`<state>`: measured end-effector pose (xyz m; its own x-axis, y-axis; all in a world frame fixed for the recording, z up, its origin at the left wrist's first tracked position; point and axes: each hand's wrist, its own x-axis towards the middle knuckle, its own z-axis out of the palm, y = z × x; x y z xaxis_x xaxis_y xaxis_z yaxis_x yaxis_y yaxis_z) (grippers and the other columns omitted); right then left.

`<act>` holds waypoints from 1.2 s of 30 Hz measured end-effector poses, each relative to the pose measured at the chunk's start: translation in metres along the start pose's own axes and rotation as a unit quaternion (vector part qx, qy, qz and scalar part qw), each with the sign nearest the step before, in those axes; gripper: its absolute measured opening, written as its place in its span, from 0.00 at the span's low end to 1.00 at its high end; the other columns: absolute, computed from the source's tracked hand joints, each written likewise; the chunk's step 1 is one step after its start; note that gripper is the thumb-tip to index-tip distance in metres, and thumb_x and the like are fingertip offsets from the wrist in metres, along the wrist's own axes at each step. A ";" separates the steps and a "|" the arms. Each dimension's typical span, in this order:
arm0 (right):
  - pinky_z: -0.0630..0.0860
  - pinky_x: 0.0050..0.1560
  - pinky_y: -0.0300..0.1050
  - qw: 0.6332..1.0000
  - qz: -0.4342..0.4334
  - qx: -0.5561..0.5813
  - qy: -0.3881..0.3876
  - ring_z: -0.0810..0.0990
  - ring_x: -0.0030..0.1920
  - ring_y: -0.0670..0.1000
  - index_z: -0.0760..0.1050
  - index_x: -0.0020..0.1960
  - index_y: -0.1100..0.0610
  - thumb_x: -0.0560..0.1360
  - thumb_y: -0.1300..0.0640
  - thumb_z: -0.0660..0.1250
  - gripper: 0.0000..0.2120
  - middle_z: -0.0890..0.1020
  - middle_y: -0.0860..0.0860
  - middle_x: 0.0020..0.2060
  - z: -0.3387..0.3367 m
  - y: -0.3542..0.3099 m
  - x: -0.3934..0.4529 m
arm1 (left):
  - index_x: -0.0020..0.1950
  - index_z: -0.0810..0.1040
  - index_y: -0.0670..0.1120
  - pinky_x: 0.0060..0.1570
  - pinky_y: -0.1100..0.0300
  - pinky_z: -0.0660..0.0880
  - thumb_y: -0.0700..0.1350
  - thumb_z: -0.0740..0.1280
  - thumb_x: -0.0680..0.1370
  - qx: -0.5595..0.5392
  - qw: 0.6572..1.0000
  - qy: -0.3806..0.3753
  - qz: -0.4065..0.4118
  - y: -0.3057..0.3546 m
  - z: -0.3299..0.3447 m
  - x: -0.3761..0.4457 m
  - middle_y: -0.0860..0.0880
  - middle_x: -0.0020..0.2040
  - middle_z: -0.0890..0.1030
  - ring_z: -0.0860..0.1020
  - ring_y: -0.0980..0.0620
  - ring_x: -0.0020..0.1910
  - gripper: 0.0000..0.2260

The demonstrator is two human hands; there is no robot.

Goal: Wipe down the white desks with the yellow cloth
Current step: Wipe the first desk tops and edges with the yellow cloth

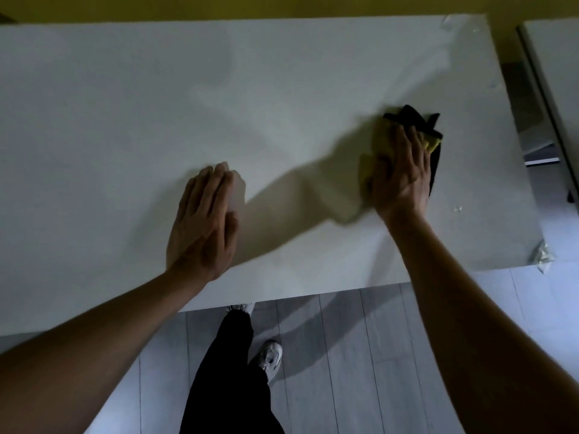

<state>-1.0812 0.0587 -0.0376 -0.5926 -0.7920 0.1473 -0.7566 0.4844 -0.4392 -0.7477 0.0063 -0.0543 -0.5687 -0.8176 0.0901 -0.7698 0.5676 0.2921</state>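
Wipe in progress on the near white desk (pixel 282 89); completion cannot be read from the surface.

Right hand (pixel 399 173) lies flat, fingers straight, pressing the yellow cloth (pixel 434 145) onto the desktop near its right end; nothing is clenched, and the cloth's dark side shows beyond the fingertips and along the outer edge of the palm. Left hand (pixel 205 223) rests flat and empty on the desk, well apart on the inner side of the pressing hand. No wet track or dirt line is visible, so wiped versus unwiped area: cannot tell. Judgement: mid-task. Count: hands 2, cloth 1, desks 2. The second desk (pixel 557 73), outboard of the cloth, appears not yet reached.
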 end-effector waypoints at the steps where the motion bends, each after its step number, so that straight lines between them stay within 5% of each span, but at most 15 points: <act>1: 0.57 0.78 0.53 1.000 0.008 0.000 0.005 0.61 0.78 0.57 0.63 0.78 0.57 0.79 0.48 0.53 0.29 0.65 0.56 0.77 0.002 -0.007 -0.001 | 0.83 0.56 0.39 0.82 0.44 0.52 0.49 0.48 0.85 -0.001 1.000 0.001 -0.001 0.000 0.000 -0.001 0.42 0.84 0.56 0.52 0.43 0.84 0.27; 3: 0.56 0.78 0.51 1.000 -0.023 -0.001 0.008 0.66 0.75 0.58 0.67 0.76 0.60 0.78 0.48 0.51 0.30 0.70 0.58 0.74 0.009 -0.033 -0.011 | 0.83 0.56 0.39 0.81 0.43 0.53 0.49 0.49 0.85 -0.004 1.000 -0.001 0.000 0.000 -0.001 -0.002 0.41 0.84 0.56 0.53 0.42 0.84 0.27; 7: 0.63 0.73 0.60 0.979 -0.185 0.071 -0.049 0.71 0.72 0.60 0.73 0.71 0.63 0.74 0.62 0.64 0.25 0.75 0.60 0.69 0.044 -0.116 -0.046 | 0.83 0.56 0.39 0.82 0.43 0.53 0.48 0.51 0.85 0.002 1.000 -0.008 -0.003 -0.001 -0.003 -0.002 0.41 0.84 0.56 0.53 0.42 0.84 0.27; 12: 0.59 0.77 0.55 0.952 -0.273 0.080 -0.113 0.67 0.76 0.55 0.71 0.74 0.57 0.76 0.56 0.61 0.26 0.73 0.55 0.72 0.058 -0.149 -0.049 | 0.83 0.57 0.40 0.81 0.44 0.56 0.47 0.55 0.85 0.002 1.000 -0.003 -0.008 -0.001 -0.005 -0.001 0.40 0.83 0.59 0.56 0.42 0.83 0.27; 17: 0.69 0.69 0.50 0.982 -0.171 0.084 0.011 0.76 0.66 0.61 0.80 0.65 0.57 0.72 0.63 0.66 0.21 0.79 0.57 0.64 0.037 -0.072 0.008 | 0.81 0.62 0.39 0.81 0.46 0.56 0.46 0.56 0.84 -0.019 1.000 0.009 0.006 -0.005 -0.009 0.002 0.41 0.82 0.62 0.59 0.41 0.82 0.26; 22: 0.63 0.75 0.52 0.999 0.003 0.030 0.025 0.67 0.74 0.56 0.70 0.75 0.51 0.78 0.52 0.60 0.25 0.71 0.53 0.73 0.025 -0.019 0.056 | 0.73 0.71 0.40 0.72 0.46 0.64 0.45 0.61 0.79 -0.005 1.000 0.020 -0.017 -0.011 -0.012 0.034 0.39 0.74 0.70 0.70 0.36 0.71 0.23; 32: 0.62 0.75 0.54 0.999 0.004 0.005 0.053 0.67 0.74 0.57 0.69 0.75 0.55 0.77 0.59 0.63 0.26 0.71 0.55 0.74 0.034 -0.039 0.051 | 0.82 0.62 0.42 0.81 0.44 0.52 0.48 0.55 0.81 0.026 1.000 0.000 -0.001 -0.051 -0.013 0.145 0.41 0.83 0.60 0.58 0.39 0.82 0.29; 36: 0.66 0.71 0.58 0.992 -0.114 0.055 0.019 0.71 0.72 0.61 0.72 0.72 0.62 0.75 0.63 0.70 0.26 0.73 0.60 0.71 0.068 -0.110 0.028 | 0.83 0.57 0.41 0.82 0.46 0.50 0.49 0.52 0.82 0.019 1.000 0.009 -0.022 -0.050 -0.009 0.149 0.42 0.84 0.58 0.55 0.41 0.83 0.30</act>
<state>-0.9962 -0.0423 -0.0454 -0.4204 -0.8607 0.2872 -0.8392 0.2486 -0.4837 -0.7915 -0.1442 -0.0473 -0.5285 -0.8436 0.0944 -0.8050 0.5334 0.2599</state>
